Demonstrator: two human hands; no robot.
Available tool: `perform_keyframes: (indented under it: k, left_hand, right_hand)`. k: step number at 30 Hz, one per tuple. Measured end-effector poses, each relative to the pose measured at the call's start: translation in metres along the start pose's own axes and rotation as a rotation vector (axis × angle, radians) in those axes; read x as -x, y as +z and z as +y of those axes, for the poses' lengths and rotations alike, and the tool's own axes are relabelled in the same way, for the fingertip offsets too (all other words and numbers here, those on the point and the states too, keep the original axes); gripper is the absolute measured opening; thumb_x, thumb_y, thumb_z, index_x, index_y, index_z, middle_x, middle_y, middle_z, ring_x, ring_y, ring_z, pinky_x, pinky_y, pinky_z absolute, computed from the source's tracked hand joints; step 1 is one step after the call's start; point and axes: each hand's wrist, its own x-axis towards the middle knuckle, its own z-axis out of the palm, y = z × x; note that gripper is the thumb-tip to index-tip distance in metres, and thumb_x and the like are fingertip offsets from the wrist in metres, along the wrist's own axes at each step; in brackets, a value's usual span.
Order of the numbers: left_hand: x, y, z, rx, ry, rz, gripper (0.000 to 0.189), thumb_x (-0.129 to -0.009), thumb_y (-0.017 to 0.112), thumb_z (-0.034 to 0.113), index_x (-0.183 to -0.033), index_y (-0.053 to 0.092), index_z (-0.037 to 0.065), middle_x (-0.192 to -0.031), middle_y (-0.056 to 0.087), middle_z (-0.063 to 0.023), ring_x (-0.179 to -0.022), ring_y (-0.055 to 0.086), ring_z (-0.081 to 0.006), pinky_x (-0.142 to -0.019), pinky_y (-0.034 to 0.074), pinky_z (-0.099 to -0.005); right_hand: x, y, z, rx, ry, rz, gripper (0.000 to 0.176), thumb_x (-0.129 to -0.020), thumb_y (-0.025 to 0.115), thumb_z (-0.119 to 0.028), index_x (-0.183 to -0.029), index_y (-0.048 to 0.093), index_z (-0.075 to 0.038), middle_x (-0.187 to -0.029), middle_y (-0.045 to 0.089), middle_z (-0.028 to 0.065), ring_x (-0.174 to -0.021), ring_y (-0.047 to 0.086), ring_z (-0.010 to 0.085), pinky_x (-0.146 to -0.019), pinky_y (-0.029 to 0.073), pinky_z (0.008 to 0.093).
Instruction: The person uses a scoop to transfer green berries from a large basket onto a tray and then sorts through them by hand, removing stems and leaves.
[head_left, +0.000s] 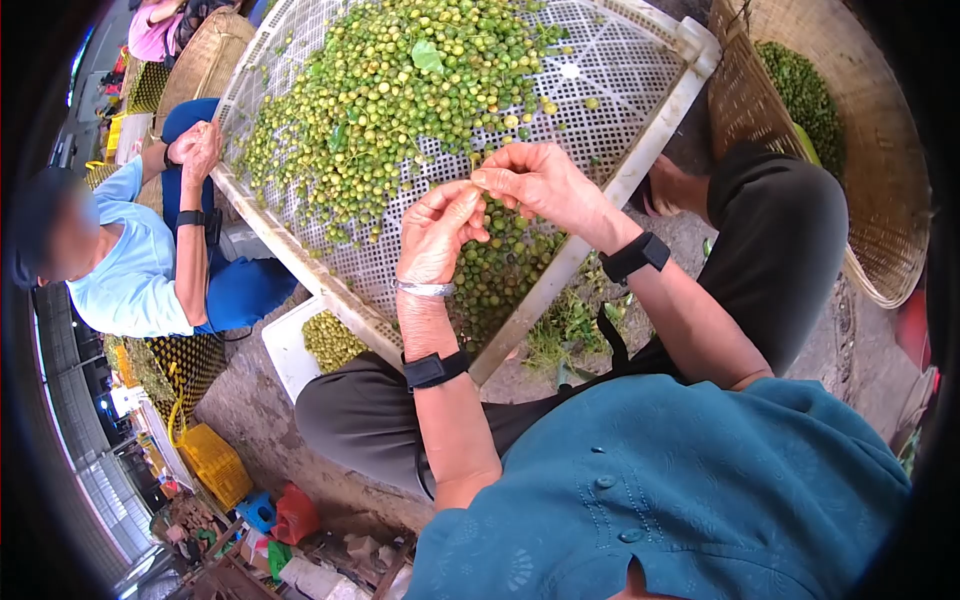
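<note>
My left hand (440,235), with a silver bangle at its wrist, is closed in a pinch over the near part of a white mesh tray (640,65). Its fingertips meet those of my right hand (545,190), also pinched. What lies between the fingertips is too small to make out. Beyond my hands spreads a heap of small round green and yellow fruits (400,90), with a green leaf (427,56) on top. Darker green fruits (505,265) are gathered below my hands, in the tray's near corner.
At the right stands a woven basket (885,120) holding green produce. A white container (290,345) of yellowish fruits sits by my left knee. Across the tray's left side another person (130,245) sits with hands together. Plucked greenery (570,330) lies on the ground before me.
</note>
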Motion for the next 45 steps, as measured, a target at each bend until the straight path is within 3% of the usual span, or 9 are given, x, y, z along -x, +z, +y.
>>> perform_keyframes:
  k: [9, 13, 16, 20, 23, 25, 33, 37, 45]
  left_hand:
    - [0.0, 0.009, -0.002, -0.129, 0.235, 0.04, 0.012, -0.081, 0.061, 0.003, -0.092, 0.062, 0.001, -0.073, 0.061, -0.0059, -0.061, 0.057, -0.0113, -0.055, 0.049, -0.0241]
    - [0.007, 0.007, 0.01, 0.508, 0.26, -0.033, 0.012, -0.083, 0.054, 0.001, -0.094, 0.058, 0.001, -0.083, 0.059, -0.0109, -0.065, 0.052, -0.0143, -0.06, 0.048, -0.0283]
    - [0.011, 0.006, 0.019, 0.276, 0.223, 0.051, 0.014, -0.082, 0.054, 0.002, -0.096, 0.058, 0.001, -0.078, 0.058, -0.009, -0.061, 0.052, -0.0123, -0.055, 0.047, -0.0254]
    - [0.016, 0.018, -0.003, -0.403, 0.065, 0.218, 0.016, -0.076, 0.063, 0.003, -0.092, 0.063, 0.003, -0.069, 0.058, -0.0016, -0.051, 0.048, -0.0065, -0.044, 0.041, -0.0188]
    - [0.015, 0.024, -0.024, -0.999, 0.254, 0.289, 0.023, -0.065, 0.074, 0.01, -0.083, 0.064, 0.003, -0.062, 0.056, -0.0032, -0.051, 0.05, -0.012, -0.048, 0.042, -0.026]
    - [0.016, 0.024, -0.026, -1.222, 0.323, 0.266, 0.013, -0.071, 0.07, 0.012, -0.077, 0.063, 0.002, -0.062, 0.057, -0.0036, -0.052, 0.05, -0.0107, -0.05, 0.041, -0.0257]
    - [0.015, 0.022, -0.019, -1.215, 0.323, 0.384, 0.012, -0.076, 0.063, 0.012, -0.077, 0.058, 0.002, -0.063, 0.058, -0.0071, -0.055, 0.053, -0.0138, -0.053, 0.043, -0.027]
    - [0.003, 0.026, -0.016, -1.111, 0.364, 0.361, 0.009, -0.075, 0.063, 0.007, -0.082, 0.06, 0.002, -0.062, 0.056, -0.0033, -0.055, 0.05, -0.0091, -0.053, 0.042, -0.0238]
    - [-0.009, 0.046, -0.017, -1.409, 0.405, 0.138, 0.012, -0.072, 0.062, 0.009, -0.082, 0.066, 0.004, -0.075, 0.061, -0.0119, -0.072, 0.058, -0.0283, -0.07, 0.045, -0.0355]
  right_hand:
    - [0.002, -0.004, -0.01, -0.1, 0.13, -0.157, 0.041, -0.08, 0.062, -0.044, -0.067, 0.056, -0.004, -0.053, 0.046, -0.0025, -0.042, 0.038, 0.0048, -0.037, 0.027, 0.0189]
    - [0.003, -0.004, -0.016, -0.231, 0.19, -0.267, 0.032, -0.082, 0.06, -0.035, -0.073, 0.057, -0.004, -0.059, 0.051, -0.0007, -0.047, 0.042, 0.0055, -0.038, 0.028, 0.0187]
    - [0.001, -0.008, -0.019, -0.477, 0.131, -0.051, 0.014, -0.08, 0.056, -0.016, -0.085, 0.056, -0.003, -0.075, 0.057, 0.0025, -0.063, 0.051, 0.0071, -0.04, 0.033, 0.0181]
    - [0.0, -0.017, -0.019, -0.369, 0.107, 0.122, 0.014, -0.083, 0.054, -0.02, -0.09, 0.056, -0.008, -0.081, 0.057, 0.0, -0.063, 0.05, 0.006, -0.044, 0.036, 0.0177]
    - [0.0, -0.025, -0.018, -0.117, 0.104, 0.239, 0.015, -0.082, 0.054, -0.021, -0.088, 0.057, -0.007, -0.079, 0.057, -0.0014, -0.063, 0.05, 0.0053, -0.045, 0.037, 0.0174]
    - [-0.002, -0.034, -0.017, 0.276, -0.096, 0.276, 0.025, -0.075, 0.056, -0.021, -0.084, 0.061, 0.002, -0.071, 0.061, 0.0052, -0.06, 0.055, 0.0134, -0.051, 0.045, 0.0284]
    - [0.005, -0.045, -0.016, 0.671, -0.223, 0.155, 0.016, -0.074, 0.062, -0.014, -0.081, 0.064, 0.0, -0.069, 0.063, 0.0065, -0.062, 0.056, 0.0104, -0.059, 0.045, 0.0256]
    - [0.001, -0.036, -0.001, 0.758, -0.184, 0.137, 0.011, -0.067, 0.059, -0.01, -0.073, 0.067, -0.006, -0.067, 0.062, 0.0139, -0.063, 0.061, 0.0271, -0.061, 0.049, 0.0332]
    - [-0.002, -0.039, 0.001, 0.822, -0.135, 0.135, 0.013, -0.07, 0.062, -0.013, -0.079, 0.065, -0.004, -0.073, 0.064, 0.0114, -0.066, 0.062, 0.0236, -0.063, 0.048, 0.0315]
